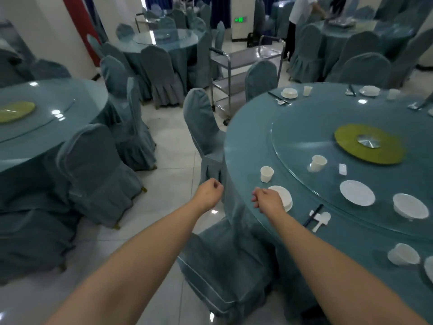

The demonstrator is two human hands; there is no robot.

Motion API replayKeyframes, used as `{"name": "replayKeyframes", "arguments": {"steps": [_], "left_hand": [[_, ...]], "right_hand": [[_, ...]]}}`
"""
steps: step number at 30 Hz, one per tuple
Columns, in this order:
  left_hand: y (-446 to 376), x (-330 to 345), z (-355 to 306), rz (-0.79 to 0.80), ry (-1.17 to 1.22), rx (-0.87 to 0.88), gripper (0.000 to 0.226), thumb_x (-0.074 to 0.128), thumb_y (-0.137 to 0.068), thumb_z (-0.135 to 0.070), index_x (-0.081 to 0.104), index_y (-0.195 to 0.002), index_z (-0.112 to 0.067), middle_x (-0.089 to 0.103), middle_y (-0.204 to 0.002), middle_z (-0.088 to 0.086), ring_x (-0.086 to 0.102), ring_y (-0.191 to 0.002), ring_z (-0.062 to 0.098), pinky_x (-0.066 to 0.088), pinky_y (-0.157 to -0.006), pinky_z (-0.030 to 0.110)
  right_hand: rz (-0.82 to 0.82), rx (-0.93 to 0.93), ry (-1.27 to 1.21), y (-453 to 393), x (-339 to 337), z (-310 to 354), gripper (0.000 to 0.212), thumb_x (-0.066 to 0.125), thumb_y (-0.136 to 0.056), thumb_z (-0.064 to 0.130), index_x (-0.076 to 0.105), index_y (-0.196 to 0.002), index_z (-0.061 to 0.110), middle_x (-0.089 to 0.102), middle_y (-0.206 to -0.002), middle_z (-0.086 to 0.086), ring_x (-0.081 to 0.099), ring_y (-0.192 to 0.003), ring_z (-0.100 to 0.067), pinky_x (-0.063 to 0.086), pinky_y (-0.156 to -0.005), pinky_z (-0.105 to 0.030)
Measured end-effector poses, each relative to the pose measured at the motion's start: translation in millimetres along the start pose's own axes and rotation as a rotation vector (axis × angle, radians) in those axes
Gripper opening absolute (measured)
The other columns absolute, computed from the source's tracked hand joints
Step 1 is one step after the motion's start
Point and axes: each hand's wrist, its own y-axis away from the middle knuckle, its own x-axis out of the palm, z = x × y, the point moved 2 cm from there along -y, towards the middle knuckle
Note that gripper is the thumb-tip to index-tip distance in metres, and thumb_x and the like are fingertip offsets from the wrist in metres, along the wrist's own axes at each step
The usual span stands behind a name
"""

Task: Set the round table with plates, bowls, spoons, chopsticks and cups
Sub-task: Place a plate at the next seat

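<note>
Reaching forward with both arms, hands empty. Left hand (209,192) hangs over the floor beside the table (248,146) edge, fingers loosely curled, gripping nothing. Right hand (267,200) is over the table rim, fingers loosely curled too, nothing pinched; it overlaps the near edge of a white plate stack (284,197), contact unclear.

Table state:
- paper cup (266,174) just beyond the plate stack, upright, on the cloth
- second cup (318,163) on the glass turntable (304,127) near its rim
- flat plate (357,192) and bowl (410,205) side by side on the turntable, apart
- chopsticks (313,215) lying across a white rest with spoon (322,220), on the table rim right of the plate stack
- another cup (403,254) tipped on its side, near lower right
- far side: bowl-on-plate setting (289,92) with cup (307,90), another setting (370,91)

Green mat (384,148) at turntable centre. Covered chair (225,266) pushed in under the hands. Steel trolley (234,73) stands behind the table.
</note>
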Motion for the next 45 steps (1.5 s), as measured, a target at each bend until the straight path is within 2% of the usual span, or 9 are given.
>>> {"name": "replayKeyframes", "arguments": {"steps": [3, 7, 10, 14, 24, 27, 31, 40, 45], "left_hand": [[-8, -56, 58, -0.014, 0.056, -0.001, 0.017, 0.045, -0.095, -0.029, 0.056, -0.093, -0.017, 0.065, -0.093, 0.004, 0.065, -0.088, 0.022, 0.055, -0.080, 0.039], [-19, -137, 141, 0.004, 0.091, -0.006, 0.016, 0.046, -0.091, -0.026, 0.055, -0.080, -0.019, 0.069, -0.086, 0.003, 0.067, -0.082, 0.021, 0.053, -0.072, 0.033], [-25, -181, 187, 0.025, 0.086, -0.030, 0.015, 0.049, -0.091, -0.025, 0.057, -0.080, -0.018, 0.069, -0.084, 0.000, 0.067, -0.079, 0.016, 0.052, -0.067, 0.027], [-45, -228, 231, 0.061, 0.112, -0.066, 0.013, 0.054, -0.087, -0.025, 0.054, -0.076, -0.018, 0.069, -0.083, 0.002, 0.068, -0.082, 0.019, 0.053, -0.071, 0.032], [-128, -272, 269, 0.142, 0.159, -0.128, 0.001, 0.057, -0.083, -0.018, 0.057, -0.082, -0.018, 0.068, -0.088, 0.004, 0.067, -0.076, 0.017, 0.051, -0.065, 0.029], [-175, -287, 268, 0.159, 0.180, -0.136, 0.007, 0.057, -0.084, -0.019, 0.061, -0.089, -0.018, 0.069, -0.091, 0.004, 0.069, -0.082, 0.019, 0.053, -0.071, 0.032], [-240, -312, 275, 0.148, 0.236, -0.199, 0.005, 0.054, -0.087, -0.016, 0.059, -0.089, -0.017, 0.069, -0.093, 0.007, 0.068, -0.081, 0.021, 0.051, -0.069, 0.032], [-401, -365, 276, 0.123, 0.353, -0.348, 0.004, 0.055, -0.088, -0.012, 0.058, -0.085, -0.014, 0.066, -0.086, 0.007, 0.064, -0.071, 0.018, 0.046, -0.055, 0.024], [-496, -357, 251, 0.248, 0.269, -0.316, 0.009, 0.056, -0.091, -0.016, 0.061, -0.096, -0.010, 0.069, -0.091, 0.008, 0.067, -0.075, 0.018, 0.054, -0.064, 0.029]], "right_hand": [[0.008, 0.003, -0.012, 11, 83, 12, 0.027, 0.047, -0.098, 0.023, 0.067, -0.091, 0.007, 0.065, -0.078, -0.008, 0.054, -0.055, -0.014, 0.041, -0.050, -0.020], [0.016, 0.004, -0.030, 31, 201, 32, 0.029, 0.046, -0.100, 0.025, 0.067, -0.091, 0.006, 0.065, -0.077, -0.007, 0.054, -0.056, -0.016, 0.040, -0.050, -0.024], [0.040, -0.008, -0.033, 48, 263, 50, 0.031, 0.046, -0.100, 0.026, 0.067, -0.090, 0.005, 0.065, -0.077, -0.007, 0.055, -0.058, -0.016, 0.041, -0.053, -0.025], [0.051, 0.002, -0.029, 57, 322, 68, 0.030, 0.045, -0.100, 0.025, 0.065, -0.084, 0.010, 0.064, -0.074, -0.004, 0.055, -0.059, -0.013, 0.042, -0.054, -0.023], [-0.057, 0.099, -0.027, -15, 381, 85, 0.032, 0.045, -0.099, 0.026, 0.063, -0.077, 0.012, 0.065, -0.074, -0.007, 0.055, -0.062, -0.018, 0.042, -0.061, -0.030], [-0.071, 0.123, -0.076, -57, 410, 99, 0.029, 0.045, -0.098, 0.023, 0.063, -0.079, 0.011, 0.063, -0.072, -0.007, 0.052, -0.057, -0.017, 0.041, -0.055, -0.025], [-0.059, 0.146, -0.130, -116, 446, 124, 0.029, 0.045, -0.100, 0.021, 0.062, -0.080, 0.010, 0.060, -0.068, -0.004, 0.050, -0.052, -0.012, 0.040, -0.050, -0.021], [-0.114, 0.236, -0.157, -244, 484, 187, 0.030, 0.044, -0.099, 0.020, 0.064, -0.079, 0.009, 0.062, -0.070, -0.005, 0.052, -0.055, -0.013, 0.042, -0.054, -0.023], [-0.209, 0.274, -0.183, -310, 479, 208, 0.031, 0.046, -0.099, 0.023, 0.065, -0.081, 0.007, 0.064, -0.071, -0.006, 0.055, -0.057, -0.014, 0.047, -0.057, -0.024]]}}
